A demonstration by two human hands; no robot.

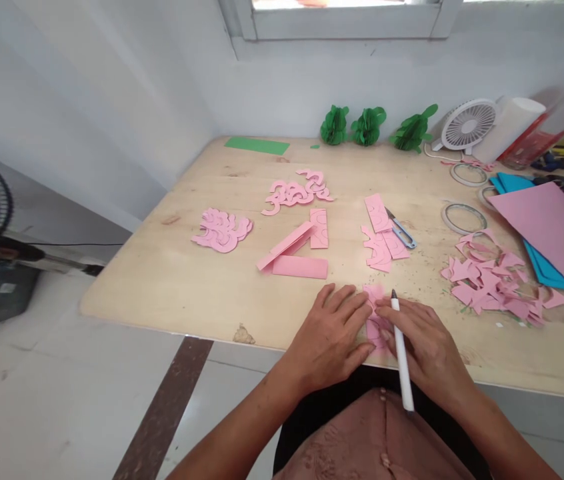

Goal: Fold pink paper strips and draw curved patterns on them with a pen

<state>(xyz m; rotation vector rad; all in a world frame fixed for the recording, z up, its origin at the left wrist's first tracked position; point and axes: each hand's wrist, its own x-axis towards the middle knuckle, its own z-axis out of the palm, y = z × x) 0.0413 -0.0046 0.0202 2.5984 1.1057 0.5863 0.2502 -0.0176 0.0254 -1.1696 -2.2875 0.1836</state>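
At the table's near edge, a pink paper strip (374,328) with drawn curved lines lies between my hands. My left hand (331,333) rests flat on the table with its fingers stretched out, fingertips and thumb at the strip's left edge. My right hand (431,343) holds a white pen (402,363), dark tip pointing away from me, while its fingertips touch the strip's right side. Part of the strip is blurred and covered by fingers. Just beyond are marked pink pieces (377,248) and small blue-grey snips (401,230).
Folded pink strips (299,267) and cut curved pieces (223,230) lie to the left. Pink scraps (492,280), tape rolls (465,218) and blue sheets (545,257) are on the right. Green paper shapes (368,127) and a small white fan (469,125) stand along the wall.
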